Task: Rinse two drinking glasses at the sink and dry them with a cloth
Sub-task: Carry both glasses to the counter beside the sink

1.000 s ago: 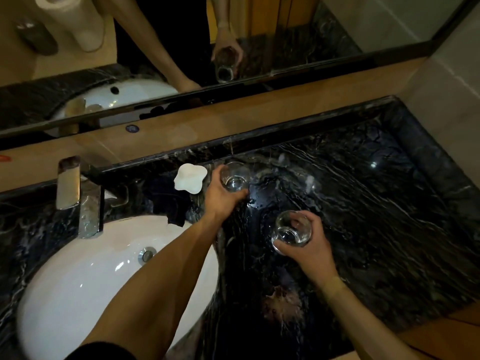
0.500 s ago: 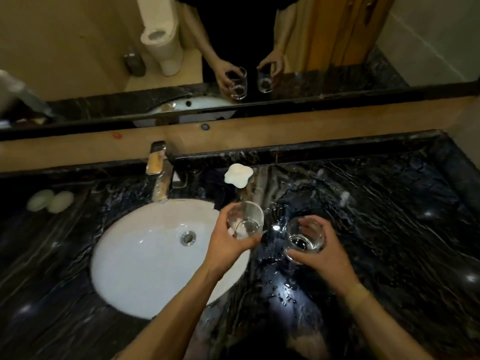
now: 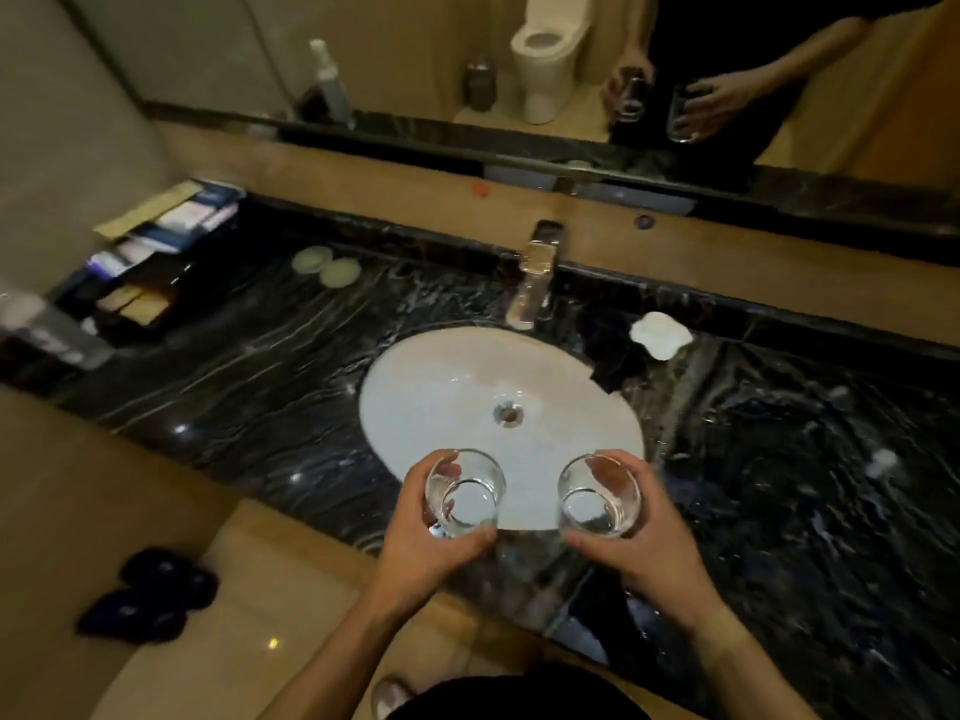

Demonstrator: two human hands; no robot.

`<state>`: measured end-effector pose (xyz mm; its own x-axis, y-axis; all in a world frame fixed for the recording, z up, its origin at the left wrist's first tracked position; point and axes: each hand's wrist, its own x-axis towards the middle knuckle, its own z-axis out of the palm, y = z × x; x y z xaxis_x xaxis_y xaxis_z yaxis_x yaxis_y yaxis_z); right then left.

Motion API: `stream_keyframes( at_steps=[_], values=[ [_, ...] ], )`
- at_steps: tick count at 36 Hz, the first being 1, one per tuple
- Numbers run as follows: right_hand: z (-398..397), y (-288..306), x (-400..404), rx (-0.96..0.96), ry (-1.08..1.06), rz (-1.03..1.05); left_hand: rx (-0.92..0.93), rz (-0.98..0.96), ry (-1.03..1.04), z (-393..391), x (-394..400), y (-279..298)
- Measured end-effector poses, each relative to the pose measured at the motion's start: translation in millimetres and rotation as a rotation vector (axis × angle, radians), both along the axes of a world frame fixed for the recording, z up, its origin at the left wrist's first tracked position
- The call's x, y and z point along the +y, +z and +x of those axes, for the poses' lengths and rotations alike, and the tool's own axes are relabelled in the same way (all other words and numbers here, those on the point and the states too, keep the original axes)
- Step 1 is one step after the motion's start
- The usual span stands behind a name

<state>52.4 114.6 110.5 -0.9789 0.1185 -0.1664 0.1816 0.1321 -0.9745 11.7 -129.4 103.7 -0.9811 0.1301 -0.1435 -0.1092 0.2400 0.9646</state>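
Observation:
Both clear drinking glasses are held upright over the near rim of the white oval sink [image 3: 441,387]. My left hand [image 3: 421,543] grips the left glass [image 3: 465,493] from its left side and below. The right glass [image 3: 598,496] is wrapped by my right hand [image 3: 639,548], fingers around its far side. The two glasses are apart, a hand's width between them. A chrome tap [image 3: 535,278] stands behind the sink with no water running. A dark cloth [image 3: 618,350] lies on the counter at the sink's right rim.
The black marble counter [image 3: 805,485] is wet on the right. A white flower-shaped dish [image 3: 661,334] sits behind the cloth. Two pale round soaps [image 3: 327,267] and a tray of toiletry packets [image 3: 150,252] lie at left. A mirror [image 3: 571,54] runs along the back. Dark slippers [image 3: 150,605] sit on the floor.
Both hands carried the glasses from the counter right of the sink to over its near rim. The view swung left, so the sink now sits in the middle.

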Motion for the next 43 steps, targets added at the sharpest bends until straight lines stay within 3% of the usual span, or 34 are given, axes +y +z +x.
stream_keyframes(
  at_steps=[12,22,32,43],
  values=[
    [-13.2,11.8,-157.5,-0.013,0.290,0.100,0.016,0.011,0.267,54.8,-169.8,4.2],
    [-23.6,14.6,-271.6,0.021,0.405,0.127,0.058,0.008,0.413,76.0,-283.5,5.4],
    [-52.2,15.8,-338.9,0.037,0.491,0.149,0.048,0.032,0.478,61.5,-338.9,4.6],
    [-130.8,6.8,-371.9,-0.019,0.458,0.145,0.030,0.026,0.457,-17.3,-376.0,3.6]
  ],
)
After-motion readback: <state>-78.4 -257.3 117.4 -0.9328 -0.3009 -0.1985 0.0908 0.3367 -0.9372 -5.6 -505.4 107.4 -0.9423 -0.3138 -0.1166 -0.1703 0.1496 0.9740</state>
